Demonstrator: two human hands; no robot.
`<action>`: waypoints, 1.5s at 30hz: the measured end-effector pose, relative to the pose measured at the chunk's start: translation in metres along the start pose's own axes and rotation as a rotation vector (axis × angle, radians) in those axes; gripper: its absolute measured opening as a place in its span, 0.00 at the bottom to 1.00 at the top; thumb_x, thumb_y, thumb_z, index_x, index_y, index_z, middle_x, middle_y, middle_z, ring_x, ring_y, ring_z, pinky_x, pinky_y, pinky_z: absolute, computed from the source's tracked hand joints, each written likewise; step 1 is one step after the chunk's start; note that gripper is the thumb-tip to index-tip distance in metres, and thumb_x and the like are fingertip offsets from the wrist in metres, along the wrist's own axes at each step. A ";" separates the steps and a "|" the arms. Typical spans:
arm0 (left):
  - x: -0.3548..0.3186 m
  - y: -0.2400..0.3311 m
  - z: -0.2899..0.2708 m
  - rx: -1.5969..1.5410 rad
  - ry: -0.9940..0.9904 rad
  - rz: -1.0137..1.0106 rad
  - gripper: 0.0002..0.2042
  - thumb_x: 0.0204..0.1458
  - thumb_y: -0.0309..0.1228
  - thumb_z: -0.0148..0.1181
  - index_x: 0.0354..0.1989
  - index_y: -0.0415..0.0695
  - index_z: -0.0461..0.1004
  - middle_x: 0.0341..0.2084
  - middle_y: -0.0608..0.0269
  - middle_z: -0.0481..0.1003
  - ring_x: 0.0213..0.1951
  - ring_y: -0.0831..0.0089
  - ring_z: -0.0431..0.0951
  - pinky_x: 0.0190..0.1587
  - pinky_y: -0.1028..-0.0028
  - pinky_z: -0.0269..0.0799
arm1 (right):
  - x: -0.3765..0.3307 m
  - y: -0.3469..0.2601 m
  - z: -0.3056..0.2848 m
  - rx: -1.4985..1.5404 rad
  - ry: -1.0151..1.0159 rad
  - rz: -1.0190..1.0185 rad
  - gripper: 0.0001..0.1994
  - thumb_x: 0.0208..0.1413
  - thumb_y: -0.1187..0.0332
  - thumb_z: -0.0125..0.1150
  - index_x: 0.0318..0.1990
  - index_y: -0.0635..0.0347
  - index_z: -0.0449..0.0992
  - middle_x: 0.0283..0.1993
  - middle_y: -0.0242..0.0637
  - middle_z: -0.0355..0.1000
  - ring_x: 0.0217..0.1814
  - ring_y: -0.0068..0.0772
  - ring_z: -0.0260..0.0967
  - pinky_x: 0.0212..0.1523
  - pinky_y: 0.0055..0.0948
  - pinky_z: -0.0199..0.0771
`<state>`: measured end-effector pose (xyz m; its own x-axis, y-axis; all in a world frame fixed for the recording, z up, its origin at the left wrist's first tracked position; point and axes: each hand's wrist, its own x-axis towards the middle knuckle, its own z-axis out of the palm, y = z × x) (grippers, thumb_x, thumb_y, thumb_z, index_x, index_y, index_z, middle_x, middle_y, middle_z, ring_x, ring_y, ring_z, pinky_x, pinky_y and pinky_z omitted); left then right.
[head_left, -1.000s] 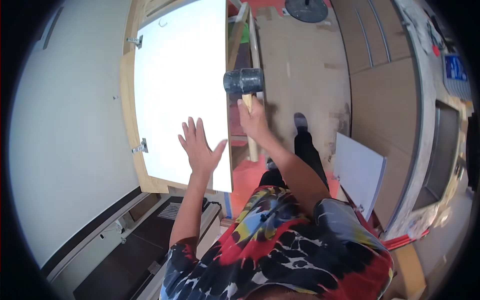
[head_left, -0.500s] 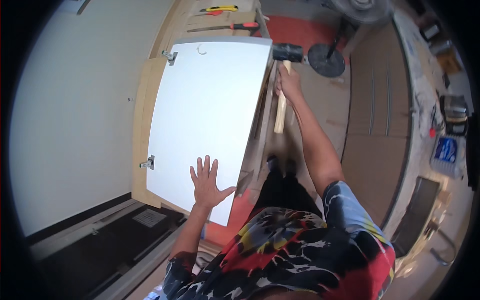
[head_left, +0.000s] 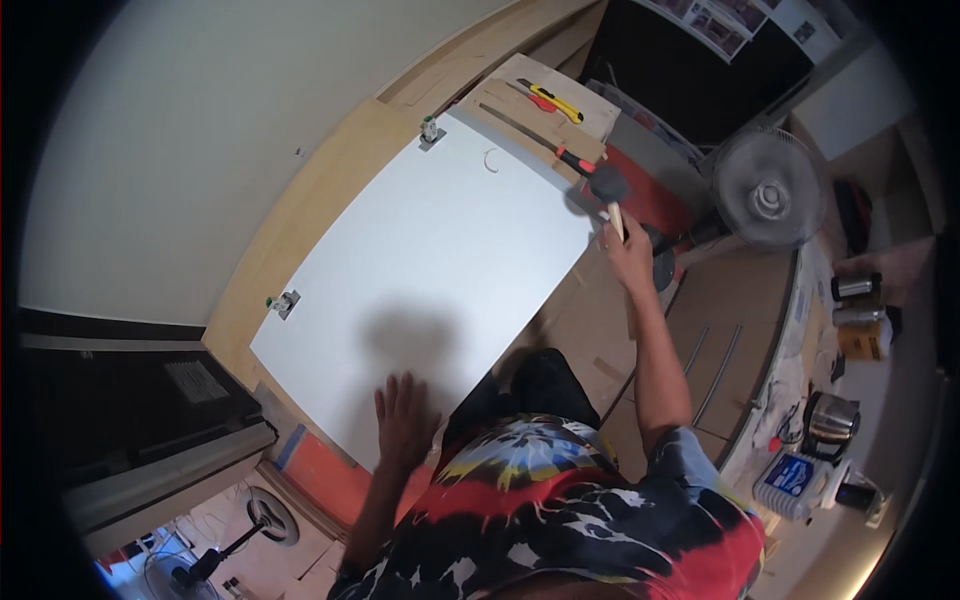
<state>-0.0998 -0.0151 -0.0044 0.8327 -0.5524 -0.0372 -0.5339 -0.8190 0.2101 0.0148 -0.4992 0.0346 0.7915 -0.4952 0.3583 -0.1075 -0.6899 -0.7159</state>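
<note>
A white cabinet door panel (head_left: 400, 250) lies flat on a wooden bench, with a metal hinge (head_left: 431, 132) at its far left corner and another hinge (head_left: 284, 303) nearer me along the left edge. My left hand (head_left: 406, 415) rests on the panel's near end, fingers stretched out, in shadow. My right hand (head_left: 629, 255) is closed round the pale wooden handle of a mallet (head_left: 608, 183). Its dark head is by the panel's far right corner; whether it touches the panel I cannot tell. A small curved mark or sliver (head_left: 490, 160) shows on the white surface near the far edge.
Past the panel's far edge lie a hand saw (head_left: 530, 134) with a red and black handle and a yellow utility knife (head_left: 556, 101). A standing fan (head_left: 769, 199) is at the far right. Kettle (head_left: 832, 420) and plastic tub (head_left: 787, 480) stand on the right-hand counter.
My view has swung, so the panel now lies slanted across it. The mallet's head has come to the panel's far right corner. My left hand stays on the near end.
</note>
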 end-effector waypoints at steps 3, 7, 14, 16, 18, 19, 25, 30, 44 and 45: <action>-0.035 0.045 -0.001 -0.137 0.041 -0.193 0.32 0.56 0.44 0.60 0.66 0.41 0.62 0.69 0.44 0.55 0.72 0.42 0.48 0.71 0.40 0.39 | 0.080 -0.018 0.011 -0.035 -0.122 0.087 0.19 0.57 0.64 0.61 0.55 0.61 0.75 0.36 0.50 0.78 0.38 0.45 0.79 0.41 0.39 0.76; -0.070 0.092 0.011 -0.054 -0.024 -0.553 0.33 0.56 0.41 0.61 0.68 0.42 0.60 0.70 0.44 0.53 0.72 0.42 0.47 0.71 0.40 0.38 | 0.180 -0.005 0.058 -0.141 -0.269 -0.024 0.20 0.56 0.62 0.63 0.55 0.59 0.76 0.44 0.56 0.77 0.50 0.56 0.76 0.49 0.44 0.75; -0.076 0.139 0.021 0.033 0.152 -1.032 0.35 0.52 0.33 0.61 0.69 0.42 0.57 0.68 0.46 0.57 0.71 0.42 0.52 0.70 0.43 0.44 | 0.275 0.012 0.160 -0.231 -0.365 -0.320 0.23 0.58 0.51 0.59 0.52 0.58 0.78 0.47 0.53 0.78 0.52 0.58 0.74 0.51 0.49 0.72; -0.052 0.145 -0.001 -0.011 0.396 -1.093 0.34 0.51 0.31 0.61 0.69 0.41 0.58 0.67 0.46 0.60 0.70 0.43 0.55 0.69 0.45 0.47 | 0.279 0.039 0.169 -0.187 -0.448 -0.283 0.25 0.59 0.56 0.58 0.59 0.61 0.74 0.48 0.53 0.77 0.50 0.55 0.75 0.52 0.46 0.71; -0.035 0.141 0.005 0.101 0.433 -1.163 0.33 0.52 0.31 0.61 0.68 0.41 0.60 0.65 0.46 0.63 0.68 0.44 0.58 0.69 0.46 0.49 | 0.303 0.109 0.190 -0.207 -0.470 -0.391 0.26 0.60 0.59 0.56 0.61 0.68 0.70 0.53 0.61 0.71 0.57 0.61 0.68 0.58 0.48 0.67; -0.033 0.139 0.013 0.154 0.469 -1.188 0.32 0.53 0.30 0.61 0.67 0.41 0.60 0.64 0.45 0.64 0.67 0.44 0.59 0.68 0.47 0.51 | 0.302 0.113 0.183 -0.340 -0.448 -0.527 0.24 0.61 0.61 0.55 0.60 0.68 0.71 0.55 0.61 0.70 0.59 0.60 0.66 0.61 0.48 0.65; -0.034 0.161 0.064 -0.383 1.249 -1.668 0.24 0.60 0.34 0.57 0.63 0.40 0.65 0.61 0.43 0.66 0.61 0.51 0.68 0.63 0.54 0.63 | 0.169 0.076 0.056 0.143 -0.412 -0.089 0.22 0.69 0.60 0.48 0.55 0.74 0.73 0.52 0.57 0.75 0.55 0.51 0.74 0.56 0.43 0.73; 0.010 0.131 0.020 -1.745 2.058 -1.360 0.12 0.65 0.39 0.53 0.47 0.44 0.69 0.34 0.62 0.69 0.39 0.70 0.72 0.50 0.67 0.72 | 0.061 0.059 -0.021 0.894 -0.790 0.892 0.21 0.68 0.59 0.50 0.56 0.69 0.70 0.53 0.48 0.74 0.56 0.43 0.72 0.60 0.42 0.72; 0.020 0.144 0.050 -1.948 1.859 -1.087 0.16 0.66 0.37 0.50 0.54 0.38 0.68 0.49 0.54 0.76 0.51 0.60 0.77 0.57 0.57 0.72 | 0.015 0.066 0.007 1.348 -1.091 1.090 0.10 0.68 0.65 0.52 0.48 0.63 0.72 0.46 0.38 0.75 0.58 0.35 0.69 0.65 0.38 0.61; 0.029 0.150 0.053 -2.022 1.852 -1.019 0.16 0.66 0.36 0.50 0.55 0.38 0.68 0.51 0.53 0.75 0.53 0.59 0.76 0.58 0.55 0.70 | 0.013 0.062 0.005 1.324 -1.089 1.068 0.10 0.68 0.66 0.51 0.48 0.64 0.71 0.45 0.38 0.75 0.57 0.34 0.70 0.65 0.37 0.62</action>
<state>-0.1638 -0.1618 -0.0261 0.4252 0.7349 -0.5284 -0.4743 0.6781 0.5614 0.0215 -0.5460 -0.0079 0.7388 0.4501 -0.5016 -0.6670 0.5946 -0.4489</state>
